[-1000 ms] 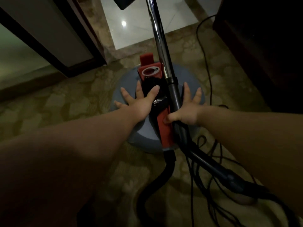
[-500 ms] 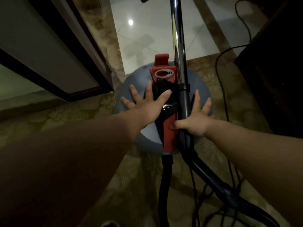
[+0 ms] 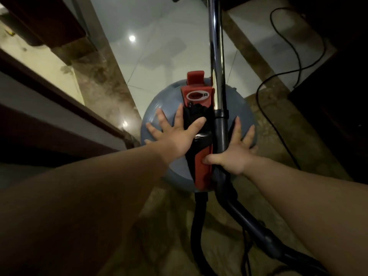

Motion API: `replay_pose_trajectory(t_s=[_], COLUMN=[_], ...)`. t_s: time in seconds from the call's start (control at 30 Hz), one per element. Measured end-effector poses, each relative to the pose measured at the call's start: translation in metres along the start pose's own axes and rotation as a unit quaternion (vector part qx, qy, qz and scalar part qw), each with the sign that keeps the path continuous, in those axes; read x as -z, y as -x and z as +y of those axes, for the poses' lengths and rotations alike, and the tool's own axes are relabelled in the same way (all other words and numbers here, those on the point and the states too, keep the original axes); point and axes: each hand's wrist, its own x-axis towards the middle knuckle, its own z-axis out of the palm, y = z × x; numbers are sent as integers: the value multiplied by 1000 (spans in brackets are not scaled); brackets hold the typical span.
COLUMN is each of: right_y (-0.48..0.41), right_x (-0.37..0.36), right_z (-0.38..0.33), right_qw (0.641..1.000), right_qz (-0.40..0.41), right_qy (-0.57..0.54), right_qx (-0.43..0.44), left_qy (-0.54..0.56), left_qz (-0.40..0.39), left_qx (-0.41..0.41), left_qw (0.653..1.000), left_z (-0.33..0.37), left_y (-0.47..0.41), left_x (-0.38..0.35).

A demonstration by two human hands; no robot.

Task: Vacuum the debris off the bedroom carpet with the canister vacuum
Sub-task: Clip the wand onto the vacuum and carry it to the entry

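Two bare forearms, left [image 3: 89,196] and right [image 3: 308,196], reach forward over a dim, patterned bedroom carpet [image 3: 169,226]. Between them a black hose [image 3: 196,226] curves away from the near end of the canister vacuum [image 3: 167,98], while a dark bent tube [image 3: 249,222] runs off toward the lower right.

The left grip [image 3: 175,136] lies flat on the left side of the blue-grey dome. Its fingers are straight and spread, and its thumb stretches across the black carry handle [image 3: 196,114]. It holds nothing.

The right grip [image 3: 237,154] lies flat on the dome's right side, also open-handed with fingers fanned out. Its thumb touches the red strip [image 3: 201,172] that runs down the middle of the machine. The dark lower part of the wand passes between that thumb and the fingers, but the fingers are not curled around it.

The canister sits at the edge of the carpet, with its far end seen against a pale, glossy tile floor [image 3: 159,46]. A red badge [image 3: 197,94] with an oval logo caps the top of the dome, though the lettering is too blurred to read.

The chrome wand [image 3: 216,46] rises from beside the badge and leaves the top of the frame. A black power cord [image 3: 278,80] loops across carpet and tile on the right, near dark furniture [image 3: 338,96]. On the left, a brown marble border [image 3: 103,76] meets a dark wooden door frame [image 3: 49,92].
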Motion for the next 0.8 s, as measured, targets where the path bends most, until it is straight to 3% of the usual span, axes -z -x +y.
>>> replay_pose_trajectory(t_s=[0.43,0.8], right_y=[-140,-275], right_x=[95,227], right_z=[-168,-260], right_qw=[993,983], right_qz=[44,77], right_qy=[-84,-127], right_qx=[-70,-105], left_qy=[-98,-117], left_qz=[-13,-57], left_qx=[-76,-137], left_qw=[992,982], left_z=[95,234], left_y=[-206,-372], left_x=[152,240])
